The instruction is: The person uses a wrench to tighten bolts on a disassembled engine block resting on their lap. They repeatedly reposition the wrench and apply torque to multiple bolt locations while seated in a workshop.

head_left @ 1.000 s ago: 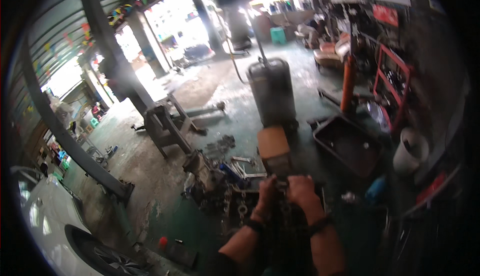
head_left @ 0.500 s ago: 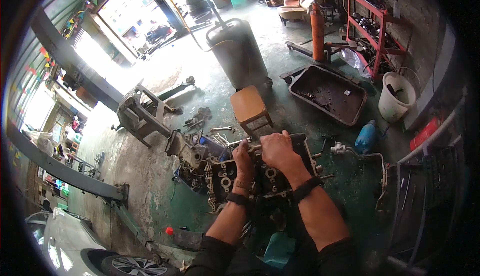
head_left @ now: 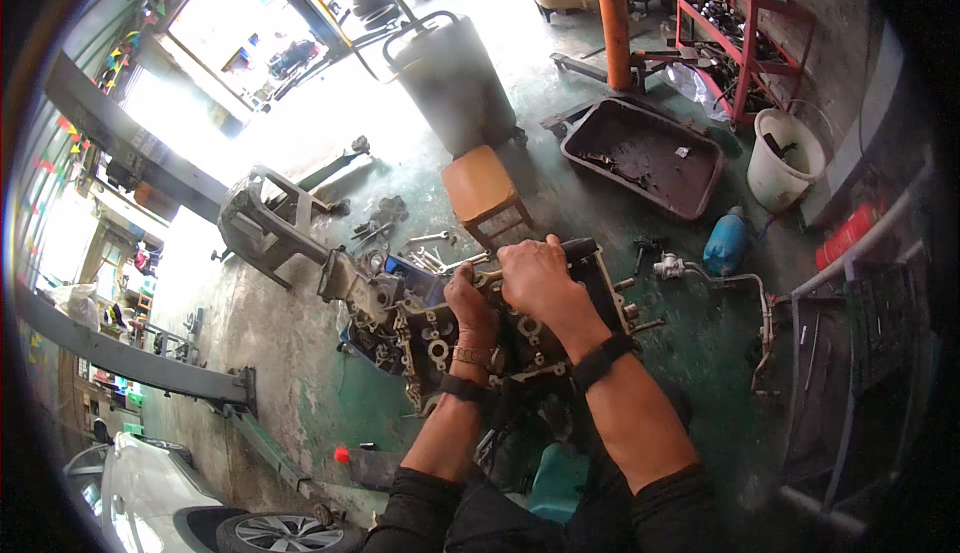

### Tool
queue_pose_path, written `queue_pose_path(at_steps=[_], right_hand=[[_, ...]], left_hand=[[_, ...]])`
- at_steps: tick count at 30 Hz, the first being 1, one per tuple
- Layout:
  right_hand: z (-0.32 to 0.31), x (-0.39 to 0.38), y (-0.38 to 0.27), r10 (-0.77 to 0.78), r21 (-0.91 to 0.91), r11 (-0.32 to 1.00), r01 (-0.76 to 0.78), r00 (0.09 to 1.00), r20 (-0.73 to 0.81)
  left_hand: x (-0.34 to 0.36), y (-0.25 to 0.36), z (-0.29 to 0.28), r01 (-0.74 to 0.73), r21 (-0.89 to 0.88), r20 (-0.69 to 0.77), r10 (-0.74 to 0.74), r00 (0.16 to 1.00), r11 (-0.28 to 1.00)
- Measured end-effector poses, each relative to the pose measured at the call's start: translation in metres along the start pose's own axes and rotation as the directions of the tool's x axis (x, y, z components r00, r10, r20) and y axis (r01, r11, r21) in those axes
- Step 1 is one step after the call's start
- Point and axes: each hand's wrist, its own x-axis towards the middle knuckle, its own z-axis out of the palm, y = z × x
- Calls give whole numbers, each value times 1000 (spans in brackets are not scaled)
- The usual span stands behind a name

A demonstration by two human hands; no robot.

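Note:
An engine block [head_left: 540, 365] with open round bores and metal fittings lies low in front of me. Over its far side, my left hand [head_left: 470, 303] is closed, thumb up, on something I cannot make out. Just right of it, my right hand [head_left: 540, 278] is curled in a fist, its grip also hidden. A short tan piece shows between the two hands. Beyond the right fist a dark rounded bar [head_left: 580, 250] sticks out; whether the fist holds it I cannot tell. Several wrenches [head_left: 432, 253] lie on the floor past the left hand.
A wooden stool [head_left: 480, 185] stands just beyond the block. Farther right are a black drain tray [head_left: 640, 208], a white bucket [head_left: 785, 188], a blue bottle [head_left: 724, 243] and a bent metal pipe [head_left: 740, 280]. A grey lift arm [head_left: 270, 228] reaches in from the left; a white car [head_left: 150, 498] is lower left.
My view has shifted slightly, so the scene sits higher and further left. Both hands stay closed over the block's far side, with little visible change in their grip.

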Motion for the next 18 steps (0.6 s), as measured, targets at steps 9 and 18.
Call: queue_pose_path(at_steps=[9,18], right_hand=[[-1,8,-4,-89,-147,988,51,960,-264],[-18,-4,-16,-64,-105,994,36,958,-279]], left_hand=[[18,30,11,-273,436,46,282,958,858],[0,57,23,-63,217,45,55,997,974]])
